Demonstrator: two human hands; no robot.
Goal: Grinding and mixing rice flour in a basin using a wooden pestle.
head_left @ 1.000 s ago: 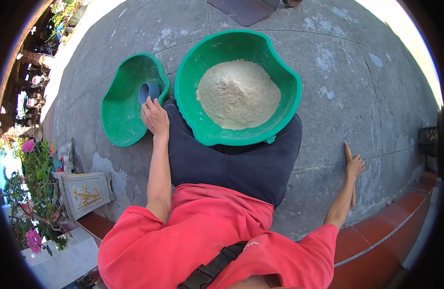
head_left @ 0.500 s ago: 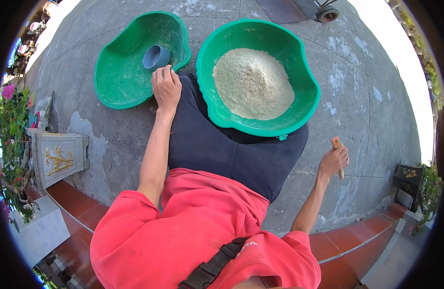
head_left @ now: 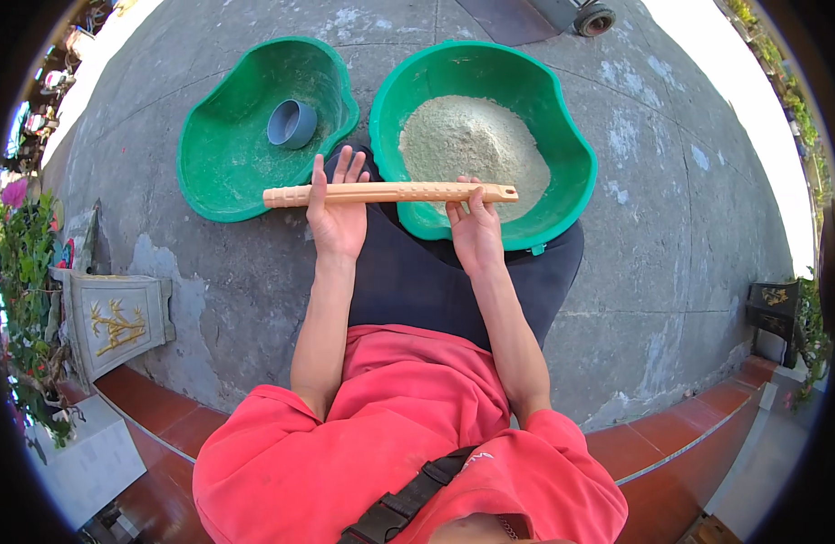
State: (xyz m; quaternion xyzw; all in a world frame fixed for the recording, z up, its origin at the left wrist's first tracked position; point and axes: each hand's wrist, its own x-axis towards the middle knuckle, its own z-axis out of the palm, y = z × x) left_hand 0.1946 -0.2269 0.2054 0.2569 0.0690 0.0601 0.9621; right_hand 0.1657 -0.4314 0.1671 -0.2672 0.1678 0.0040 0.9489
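Note:
A long peach-coloured plastic stick [head_left: 390,192], with ridges along it and a hole at its right end, lies crosswise above my lap. My left hand [head_left: 339,225] is palm up under its left part, thumb over the stick and fingers stretched beyond it. My right hand [head_left: 477,238] pinches the stick near its right end. Behind that end, a green basin [head_left: 576,186] rests at my lap with a heap of pale, flour-like powder [head_left: 472,136] in it. To its left stands another green basin [head_left: 209,154], dusted inside, holding a blue-grey cup [head_left: 293,125] tipped on its side.
Cracked grey concrete [head_left: 644,245] surrounds me. A small wheel [head_left: 594,19] and a dark metal sheet [head_left: 504,20] are at the far edge. A grey planter [head_left: 118,317] stands at left, a dark pot [head_left: 773,308] at right, and red tiles [head_left: 635,449] run behind me.
My right hand has swung in from the right side, bringing the stick across my lap. My left hand has left the left basin's edge, turned palm up and taken the stick's left part.

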